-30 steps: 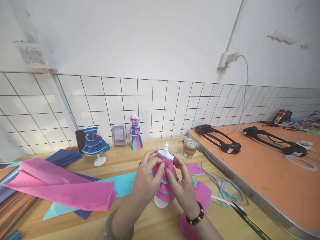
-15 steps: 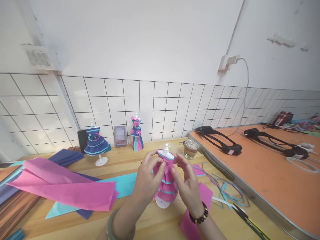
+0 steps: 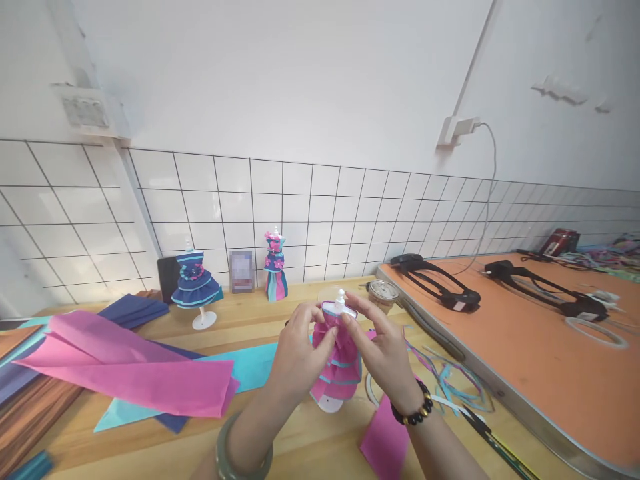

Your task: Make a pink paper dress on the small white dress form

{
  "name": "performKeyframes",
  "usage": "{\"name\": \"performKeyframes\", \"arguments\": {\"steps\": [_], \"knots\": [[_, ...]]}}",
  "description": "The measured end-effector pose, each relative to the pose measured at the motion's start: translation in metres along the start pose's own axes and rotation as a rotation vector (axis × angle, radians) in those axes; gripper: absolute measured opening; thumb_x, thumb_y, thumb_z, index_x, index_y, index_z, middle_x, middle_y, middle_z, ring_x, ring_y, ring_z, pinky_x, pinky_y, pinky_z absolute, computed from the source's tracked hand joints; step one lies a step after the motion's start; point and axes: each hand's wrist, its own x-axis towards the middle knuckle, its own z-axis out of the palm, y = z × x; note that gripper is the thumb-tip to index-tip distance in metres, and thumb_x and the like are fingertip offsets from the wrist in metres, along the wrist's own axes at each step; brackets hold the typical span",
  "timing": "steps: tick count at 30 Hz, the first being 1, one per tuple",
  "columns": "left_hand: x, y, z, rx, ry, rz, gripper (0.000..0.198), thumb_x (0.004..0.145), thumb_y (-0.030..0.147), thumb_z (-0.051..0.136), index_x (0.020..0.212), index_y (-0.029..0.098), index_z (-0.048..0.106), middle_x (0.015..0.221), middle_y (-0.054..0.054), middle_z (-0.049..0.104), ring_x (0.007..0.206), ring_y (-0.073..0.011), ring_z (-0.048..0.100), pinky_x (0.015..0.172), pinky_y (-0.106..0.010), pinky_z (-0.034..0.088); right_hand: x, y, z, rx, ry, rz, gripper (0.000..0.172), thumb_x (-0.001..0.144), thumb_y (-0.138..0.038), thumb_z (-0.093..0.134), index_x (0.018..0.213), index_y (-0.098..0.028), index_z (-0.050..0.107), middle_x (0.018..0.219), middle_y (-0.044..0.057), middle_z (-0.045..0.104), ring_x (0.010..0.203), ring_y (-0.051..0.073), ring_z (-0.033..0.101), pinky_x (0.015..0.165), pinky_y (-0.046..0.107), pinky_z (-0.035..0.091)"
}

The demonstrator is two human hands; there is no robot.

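Observation:
A small white dress form (image 3: 341,303) stands upright on a round white base, wearing a pink paper dress (image 3: 337,373) with light blue trim in tiers. My left hand (image 3: 304,343) grips the left side of the bodice, thumb at the front and fingers curling behind. On the other side my right hand (image 3: 383,350) holds the upper edge, its thumb pressing the front near the neckline and its fingers reaching behind. The fingertips behind the dress are hidden.
Left of my hands lie folded pink paper (image 3: 135,380) and a light blue strip (image 3: 257,365). Two dressed forms, one in a blue dress (image 3: 197,287), stand near the tiled wall. To the right are a lidded cup (image 3: 383,291), thin strips (image 3: 463,383), a cutter (image 3: 495,443) and an orange board (image 3: 540,353).
My right hand has moved up and inward, its thumb now against the neckline. The left hand stays on the bodice. The view has shifted slightly.

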Motion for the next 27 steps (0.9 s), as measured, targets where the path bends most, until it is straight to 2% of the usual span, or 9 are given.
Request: {"name": "performKeyframes", "arguments": {"steps": [3,7,16,19,22,27], "knots": [[0.002,-0.001,-0.004,-0.024,0.03,-0.056,0.022,0.08,0.028,0.059,0.097,0.023,0.046,0.101,-0.003,0.059,0.1,-0.02,0.055,0.087,-0.037,0.042,0.001,0.001,0.0,0.021,-0.007,0.014,0.031,0.086,-0.031,0.056,0.117,-0.024,0.058,0.111,0.006,0.067,0.104,0.022,0.061,0.091,0.039,0.049],[0.005,-0.002,-0.007,-0.163,0.008,-0.049,0.04,0.079,0.029,0.061,0.114,0.024,0.043,0.117,-0.006,0.058,0.113,-0.0205,0.052,0.098,-0.04,0.037,0.0,0.003,0.001,0.075,-0.055,0.008,0.033,0.086,-0.031,0.056,0.119,-0.024,0.056,0.114,0.007,0.065,0.107,0.022,0.061,0.093,0.039,0.048],[0.011,-0.004,-0.022,-0.277,0.039,-0.097,0.036,0.074,0.028,0.066,0.108,0.022,0.054,0.1,-0.007,0.064,0.099,-0.0207,0.058,0.093,-0.039,0.042,-0.002,0.0,0.011,0.329,-0.144,0.04,0.037,0.09,-0.031,0.051,0.127,-0.025,0.049,0.119,0.008,0.063,0.113,0.022,0.058,0.096,0.044,0.047],[0.015,-0.007,-0.03,-0.326,0.064,-0.123,0.035,0.072,0.029,0.067,0.105,0.021,0.056,0.093,-0.005,0.064,0.094,-0.02,0.059,0.087,-0.035,0.044,-0.006,0.003,0.009,0.311,-0.1,0.038,0.035,0.09,-0.031,0.051,0.125,-0.026,0.05,0.12,0.008,0.062,0.112,0.022,0.058,0.095,0.045,0.047],[0.018,-0.009,-0.036,-0.452,0.024,-0.189,0.037,0.072,0.031,0.068,0.104,0.019,0.055,0.085,-0.003,0.061,0.082,-0.0169,0.06,0.071,-0.028,0.047,-0.013,0.006,0.005,0.157,-0.042,0.018,0.024,0.086,-0.03,0.059,0.109,-0.024,0.06,0.109,0.007,0.067,0.104,0.023,0.061,0.092,0.045,0.048],[0.019,-0.007,-0.041,-0.633,-0.033,-0.3,0.041,0.069,0.033,0.071,0.103,0.019,0.055,0.078,0.001,0.056,0.063,-0.0099,0.053,0.055,-0.022,0.043,-0.021,0.002,0.0,0.073,-0.098,-0.129,0.006,0.084,-0.024,0.06,0.089,-0.023,0.065,0.089,0.005,0.069,0.087,0.02,0.064,0.079,0.037,0.052]]}}
